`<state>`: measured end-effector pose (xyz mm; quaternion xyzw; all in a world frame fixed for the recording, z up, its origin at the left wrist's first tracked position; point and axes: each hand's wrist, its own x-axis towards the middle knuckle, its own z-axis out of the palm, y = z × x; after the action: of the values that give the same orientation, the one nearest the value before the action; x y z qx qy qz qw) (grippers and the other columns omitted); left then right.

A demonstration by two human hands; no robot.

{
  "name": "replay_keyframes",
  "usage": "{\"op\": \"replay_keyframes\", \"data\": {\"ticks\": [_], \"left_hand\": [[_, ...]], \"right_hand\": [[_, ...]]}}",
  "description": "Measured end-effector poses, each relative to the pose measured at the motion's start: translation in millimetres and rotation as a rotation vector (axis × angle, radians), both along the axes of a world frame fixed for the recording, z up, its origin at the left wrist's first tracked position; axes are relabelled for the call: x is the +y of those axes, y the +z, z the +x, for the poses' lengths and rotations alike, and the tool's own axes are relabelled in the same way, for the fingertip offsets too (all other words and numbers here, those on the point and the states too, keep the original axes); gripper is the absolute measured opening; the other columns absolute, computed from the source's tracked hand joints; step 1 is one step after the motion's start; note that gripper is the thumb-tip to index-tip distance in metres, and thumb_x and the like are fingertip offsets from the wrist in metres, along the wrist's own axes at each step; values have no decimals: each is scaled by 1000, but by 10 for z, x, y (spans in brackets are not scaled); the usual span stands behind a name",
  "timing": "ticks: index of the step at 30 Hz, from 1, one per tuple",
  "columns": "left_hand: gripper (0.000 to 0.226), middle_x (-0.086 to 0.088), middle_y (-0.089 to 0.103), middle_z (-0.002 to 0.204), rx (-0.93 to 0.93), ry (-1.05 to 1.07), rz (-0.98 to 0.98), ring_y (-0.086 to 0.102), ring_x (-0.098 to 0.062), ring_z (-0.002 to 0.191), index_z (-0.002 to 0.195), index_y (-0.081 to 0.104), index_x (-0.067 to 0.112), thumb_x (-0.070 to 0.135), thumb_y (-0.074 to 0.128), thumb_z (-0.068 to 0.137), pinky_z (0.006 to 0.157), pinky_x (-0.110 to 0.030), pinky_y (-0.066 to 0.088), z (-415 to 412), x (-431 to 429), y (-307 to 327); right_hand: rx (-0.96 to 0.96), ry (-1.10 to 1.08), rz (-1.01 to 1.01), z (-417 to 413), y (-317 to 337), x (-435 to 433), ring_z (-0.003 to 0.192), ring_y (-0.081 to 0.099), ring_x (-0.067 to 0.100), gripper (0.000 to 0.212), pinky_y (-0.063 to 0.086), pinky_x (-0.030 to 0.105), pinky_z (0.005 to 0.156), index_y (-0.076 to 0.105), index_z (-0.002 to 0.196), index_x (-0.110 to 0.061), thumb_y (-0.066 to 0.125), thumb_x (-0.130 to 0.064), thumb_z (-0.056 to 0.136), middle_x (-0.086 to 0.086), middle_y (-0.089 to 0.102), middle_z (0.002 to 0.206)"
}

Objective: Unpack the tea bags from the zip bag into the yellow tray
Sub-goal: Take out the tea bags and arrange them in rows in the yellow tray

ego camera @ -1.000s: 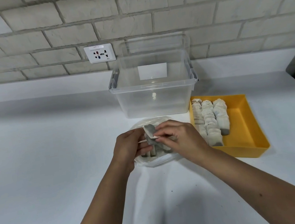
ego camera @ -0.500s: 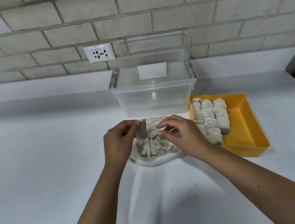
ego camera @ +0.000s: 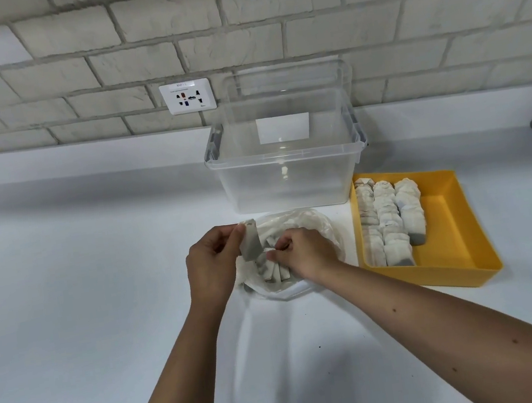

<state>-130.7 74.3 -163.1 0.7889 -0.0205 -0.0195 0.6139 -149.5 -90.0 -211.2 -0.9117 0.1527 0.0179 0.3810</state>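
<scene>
A clear zip bag (ego camera: 315, 225) lies open on the white counter, with several tea bags (ego camera: 272, 270) still inside. My left hand (ego camera: 211, 270) pinches one grey tea bag (ego camera: 251, 245) upright above the bag's left edge. My right hand (ego camera: 306, 253) reaches into the bag, its fingers pinching a tea bag among those inside. To the right stands the yellow tray (ego camera: 457, 232), holding three rows of tea bags (ego camera: 388, 221) along its left side.
A large clear plastic tub (ego camera: 288, 177) stands just behind the zip bag and the tray. A wall socket (ego camera: 187, 96) sits on the brick wall. The white counter (ego camera: 80, 278) stretches to the left and in front.
The tea bag passed from between both hands into my left hand, which moved up and left with it. My right hand went back down into the zip bag.
</scene>
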Motion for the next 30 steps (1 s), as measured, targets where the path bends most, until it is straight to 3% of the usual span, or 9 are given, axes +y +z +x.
{"op": "replay_keyframes", "data": {"ticks": [4,8,11,14,17,20,23,27,30], "left_hand": [[11,9,78,87,22,-2,-5,73,-13,84,89,78,22,25,67,93,90,-46,58,-3,43,-4],[11,8,78,86,16,20,-26,73,-13,82,90,77,22,27,68,93,89,-46,58,9,100,1],[12,3,78,89,48,42,-90,73,-18,87,93,77,18,25,67,94,88,-40,59,27,101,21],[15,-3,78,96,177,34,-255,72,-19,91,98,77,12,21,64,96,82,-28,60,7,44,51],[12,1,78,90,179,-7,-194,71,-14,86,94,78,12,18,67,94,77,-21,58,-32,-36,39],[10,-3,78,89,227,-55,-204,71,-16,84,90,78,12,17,69,92,76,-23,58,-112,-150,53],[11,-16,73,88,260,-124,-200,66,-25,81,91,78,13,15,68,92,82,-35,58,-182,-234,73],[15,-11,77,87,329,-168,-287,72,-20,79,97,77,9,12,62,95,70,-23,60,-226,-275,158],[18,-10,77,87,368,-166,-332,73,-19,77,99,76,6,18,62,97,69,-23,59,-218,-276,196]], "right_hand": [[-24,-20,-29,20,-4,52,84,65,13,17,53,34,78,68,84,-28,74,-43,79,-10,70,83],[-211,-87,-44,-114,176,-136,70,60,6,10,45,23,62,74,83,-31,77,-39,78,-13,63,70],[-345,-85,15,-260,322,-374,67,60,5,9,47,26,61,75,76,-30,81,-36,74,-10,66,69],[-264,81,111,-437,464,-529,69,60,1,10,47,20,67,76,76,-27,84,-29,72,-8,70,79],[-166,223,280,-566,629,-560,65,60,-1,10,46,14,67,77,81,-17,83,-22,74,-5,73,77],[-172,235,428,-560,737,-516,63,58,4,10,48,16,66,75,83,-11,81,-17,76,-8,70,71],[-222,216,404,-465,758,-435,59,56,-3,8,45,15,64,73,81,-15,80,-17,78,-20,65,64],[-308,104,360,-354,736,-397,59,54,-2,8,47,19,65,73,78,-20,81,-19,77,-16,66,65],[-328,62,346,-321,714,-374,57,54,-2,9,47,17,61,73,79,-18,81,-19,76,-9,67,68]]}}
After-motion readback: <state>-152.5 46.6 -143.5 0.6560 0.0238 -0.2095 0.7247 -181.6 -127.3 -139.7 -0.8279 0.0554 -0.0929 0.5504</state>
